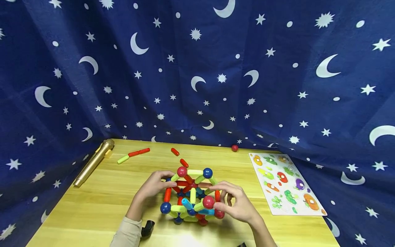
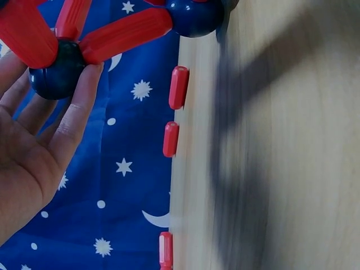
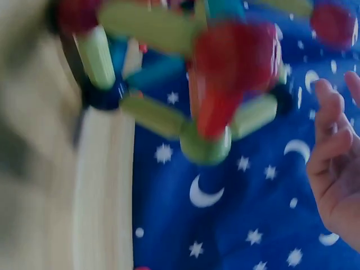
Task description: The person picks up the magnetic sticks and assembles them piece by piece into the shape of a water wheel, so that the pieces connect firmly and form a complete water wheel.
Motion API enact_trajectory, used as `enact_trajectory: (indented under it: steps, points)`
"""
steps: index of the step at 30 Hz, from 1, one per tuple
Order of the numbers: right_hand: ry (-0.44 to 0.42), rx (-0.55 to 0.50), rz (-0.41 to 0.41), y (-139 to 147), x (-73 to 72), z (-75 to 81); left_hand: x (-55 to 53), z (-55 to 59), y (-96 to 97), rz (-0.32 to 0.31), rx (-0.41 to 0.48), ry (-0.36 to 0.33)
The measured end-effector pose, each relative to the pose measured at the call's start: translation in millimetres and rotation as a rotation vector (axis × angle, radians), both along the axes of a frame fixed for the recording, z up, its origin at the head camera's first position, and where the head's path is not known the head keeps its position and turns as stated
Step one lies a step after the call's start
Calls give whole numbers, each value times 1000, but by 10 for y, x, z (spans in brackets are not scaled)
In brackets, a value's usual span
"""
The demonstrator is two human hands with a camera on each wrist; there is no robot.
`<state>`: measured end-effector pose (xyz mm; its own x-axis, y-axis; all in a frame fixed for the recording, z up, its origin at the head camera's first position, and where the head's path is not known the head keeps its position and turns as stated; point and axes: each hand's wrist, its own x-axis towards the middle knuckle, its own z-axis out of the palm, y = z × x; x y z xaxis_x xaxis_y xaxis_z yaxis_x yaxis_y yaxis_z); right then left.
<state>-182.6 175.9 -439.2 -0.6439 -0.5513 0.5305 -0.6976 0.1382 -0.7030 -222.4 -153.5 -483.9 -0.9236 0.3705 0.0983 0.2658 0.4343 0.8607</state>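
Note:
A ball-and-rod building toy structure (image 1: 178, 208) of red, blue, yellow-green and light blue parts stands between both hands on the wooden table. My left hand (image 1: 154, 185) holds its left upper corner. The left wrist view shows the fingers around a dark blue ball (image 2: 59, 73) joined to red rods (image 2: 126, 36). On the other side, my right hand (image 1: 232, 200) is beside a red ball (image 1: 208, 202), fingers loosely bent. In the right wrist view that hand is apart from the blurred structure, whose green ball (image 3: 205, 143) hangs lowest there; nothing shows in its fingers.
Loose red rods (image 1: 184, 163) and a joined red and yellow-green row (image 1: 134, 154) lie behind the structure. A red ball (image 1: 235, 148) sits at the table's back edge. A gold microphone (image 1: 94, 163) lies left, a vegetable puzzle board (image 1: 287, 187) right. A starry blue curtain (image 1: 197, 68) hangs behind.

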Motion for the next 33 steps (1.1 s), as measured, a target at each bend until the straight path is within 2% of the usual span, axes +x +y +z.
enact_trajectory:
  steps: [2, 4, 8, 11, 13, 16, 18, 20, 22, 24, 30, 33]
  points:
    - [-20, -13, -80, 95, -172, 9, -21, 12, 17, -6, -3, 1]
    - [-83, -31, -191, 191, -432, -15, -44, 15, 26, -11, -12, 6]
    - [-207, 19, -501, 328, -1118, -186, -77, 15, 20, -24, -35, 22]
    - [-239, 194, -724, 408, -1587, -390, -83, 9, 7, -21, -53, 40]
    - [-248, 338, -838, 478, -1820, -518, -84, -3, 8, -26, -59, 40]
    - [-267, 518, -915, 577, -2049, -637, -77, -29, 23, -36, -53, 29]
    - [-286, 618, -912, 621, -2146, -676, -61, -45, 27, -40, -39, 13]
    - [-309, 707, -868, 635, -2215, -695, -40, -56, 20, -31, -27, 7]
    - [-311, 789, -816, 631, -2263, -696, -19, -57, 8, -16, -20, 3]
    - [-303, 837, -798, 616, -2284, -680, -16, -48, 2, -3, -19, -3]
    - [-199, 890, -803, 565, -2131, -688, -14, -59, -18, -1, -23, 0]
    - [-190, 847, -794, 523, -1989, -709, -17, -52, -15, -7, -24, 4]
